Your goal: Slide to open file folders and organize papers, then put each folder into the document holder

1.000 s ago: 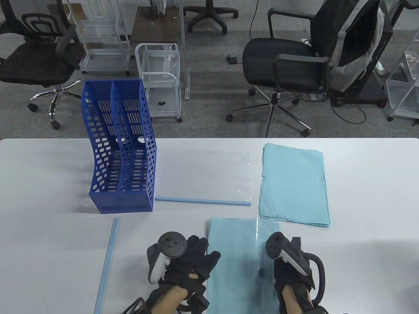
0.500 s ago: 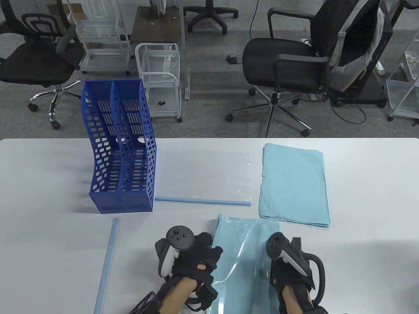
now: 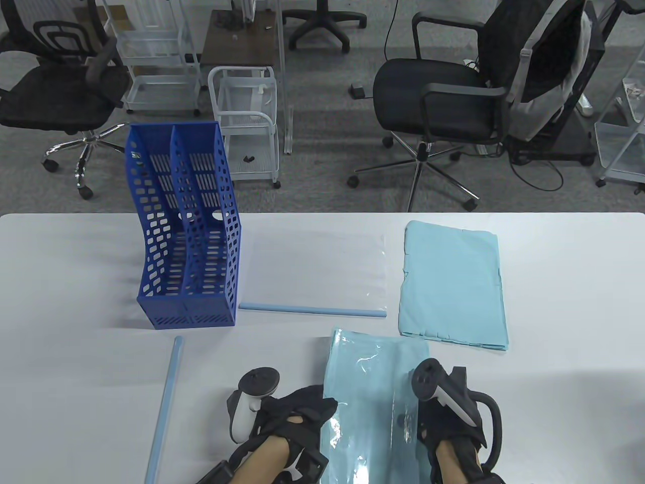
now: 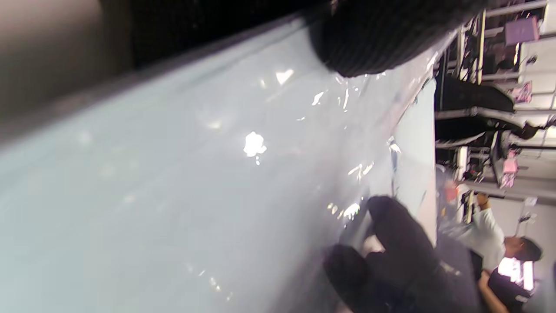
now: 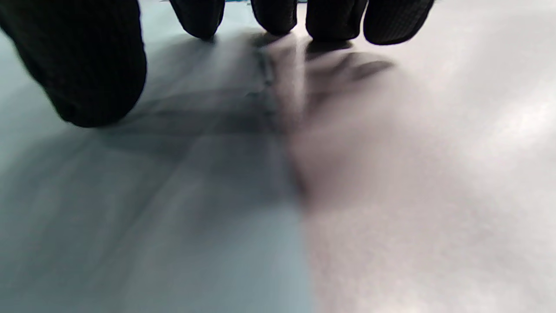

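Observation:
A clear folder (image 3: pixel 370 398) filled with light blue paper lies at the near middle of the table. My left hand (image 3: pixel 320 407) is at its left edge and pinches the shiny plastic cover (image 4: pixel 243 143); one fingertip (image 4: pixel 382 39) lies on top of it. My right hand (image 3: pixel 437 421) presses down on the folder's right edge with straight fingers (image 5: pixel 278 17), half on blue paper and half on the white table. A loose light blue slide bar (image 3: pixel 165 403) lies to the left. The blue document holder (image 3: pixel 189 227) stands at the back left with nothing in its slots.
A second clear folder (image 3: pixel 317 267) with its slide bar (image 3: pixel 312 309) along the near edge lies beside the holder. A stack of light blue paper (image 3: pixel 453 282) sits at the back right. Office chairs and white carts stand beyond the table.
The left hand has drawn back toward the near edge and rolled onto its side. The plastic cover it had lifted now lies flatter over the papers. The right hand has barely moved.

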Motion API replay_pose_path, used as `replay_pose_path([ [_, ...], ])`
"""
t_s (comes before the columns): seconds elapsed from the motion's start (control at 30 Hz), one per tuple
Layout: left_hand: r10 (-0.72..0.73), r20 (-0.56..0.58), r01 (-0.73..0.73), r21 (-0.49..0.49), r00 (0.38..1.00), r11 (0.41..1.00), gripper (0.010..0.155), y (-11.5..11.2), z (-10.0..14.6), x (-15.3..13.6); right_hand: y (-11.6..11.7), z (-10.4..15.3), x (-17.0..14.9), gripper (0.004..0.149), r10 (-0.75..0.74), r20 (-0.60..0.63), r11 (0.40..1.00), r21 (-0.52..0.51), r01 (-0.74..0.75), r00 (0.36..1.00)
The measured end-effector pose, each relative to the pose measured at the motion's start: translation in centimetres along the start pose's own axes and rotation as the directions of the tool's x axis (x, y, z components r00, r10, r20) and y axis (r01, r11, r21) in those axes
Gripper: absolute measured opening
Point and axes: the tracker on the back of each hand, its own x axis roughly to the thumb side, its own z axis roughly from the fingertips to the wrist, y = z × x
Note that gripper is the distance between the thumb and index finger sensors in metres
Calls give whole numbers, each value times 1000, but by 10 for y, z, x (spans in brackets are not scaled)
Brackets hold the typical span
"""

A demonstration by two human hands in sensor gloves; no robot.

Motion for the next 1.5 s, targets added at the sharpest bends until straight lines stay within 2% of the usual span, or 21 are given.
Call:
replay_pose_path([
  [0.13, 47, 89, -48, 14, 995, 999, 45, 25, 11, 1, -13, 4, -23, 80, -246, 36, 967, -62, 248, 969],
  [0.23, 29, 185, -37, 43, 982, 998, 45, 49, 24, 6, -20, 6, -41, 73, -521, 91, 848, -59, 527, 849],
  [0.3, 4, 287, -24, 64, 958, 998, 45, 65, 34, 11, -19, 4, -48, 74, -722, 186, 684, 45, 729, 666],
  [0.33, -3, 301, -19, 68, 954, 997, 45, 68, 37, 12, -17, 4, -48, 78, -763, 207, 638, 92, 764, 612],
  [0.4, -11, 394, -16, 64, 919, 998, 45, 77, 45, 15, -8, -1, -38, 91, -864, 237, 495, 243, 834, 443],
  [0.43, -9, 425, -14, 51, 905, 999, 45, 78, 47, 16, -4, -3, -32, 95, -880, 227, 468, 279, 838, 416],
  [0.53, 25, 533, -18, -18, 846, 1000, 44, 80, 53, 17, 7, -7, -9, 100, -879, 233, 475, 374, 796, 416],
  [0.57, 37, 561, -20, -35, 827, 999, 44, 80, 55, 17, 8, -8, -2, 99, -892, 242, 450, 405, 796, 381],
  [0.6, 43, 579, -22, -43, 815, 999, 44, 80, 56, 17, 9, -8, 2, 93, -907, 243, 418, 413, 809, 344],
  [0.67, 36, 627, -11, -44, 778, 999, 45, 79, 61, 19, 9, -7, 11, 62, -942, 251, 308, 377, 874, 224],
  [0.73, -7, 666, 15, -6, 746, 1000, 45, 80, 67, 22, 4, -1, 16, 41, -937, 313, 258, 318, 912, 156],
  [0.83, -15, 722, -9, 29, 692, 1000, 45, 84, 76, 25, -11, 15, 20, 40, -835, 515, 334, 197, 922, 193],
  [0.97, 5, 773, -29, 18, 634, 999, 45, 89, 82, 27, -23, 34, 25, 39, -767, 628, 317, 191, 929, 133],
  [1.0, 5, 774, -27, 16, 633, 1000, 46, 91, 82, 27, -24, 36, 26, 42, -759, 638, 330, 208, 921, 128],
  [1.07, -10, 755, -21, 32, 656, 999, 57, 94, 79, 22, -22, 37, 29, 69, -758, 640, 349, 234, 907, 127],
  [1.1, -13, 746, -24, 39, 666, 999, 60, 96, 77, 18, -21, 37, 29, 72, -761, 637, 349, 243, 905, 123],
  [1.17, -1, 734, -22, 22, 679, 1000, 59, 97, 72, 13, -18, 35, 32, 69, -767, 631, 342, 245, 907, 119],
  [1.27, -7, 744, -14, 22, 669, 1000, 45, 94, 69, 12, -17, 38, 34, 41, -741, 656, 330, 167, 929, 145],
  [1.33, -1, 765, -28, 25, 643, 999, 44, 92, 71, 15, -19, 42, 33, 39, -739, 664, 273, 137, 952, 116],
  [1.43, -2, 777, -11, 12, 630, 1000, 47, 89, 76, 20, -23, 47, 32, 41, -731, 680, 259, 197, 946, 58],
  [1.5, -35, 756, -18, 61, 654, 998, 57, 89, 76, 16, -22, 45, 32, 62, -741, 668, 266, 199, 943, 68],
])
